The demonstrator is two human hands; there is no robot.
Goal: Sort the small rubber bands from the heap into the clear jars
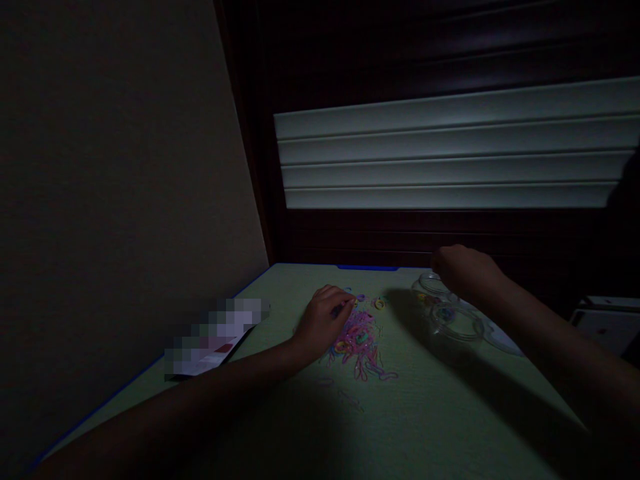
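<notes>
Right forearm point(545, 337) partly hides a pale disc point(500, 339) beside clear jars point(456, 335).

**Bands point(361, 335) Strewn on Green Table point(410, 413)**

They lie in a multicoloured heap at the frame's lower centre, strays nearer the bottom. Two clear jars point(456, 340) stand right of centre, a pale disc point(501, 340) just beside them; a partly pixelated sheet point(220, 343) lies lower left.

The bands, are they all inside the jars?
No, a colourful pile of bands lies on the table beside the left hand, outside the jars.
</notes>
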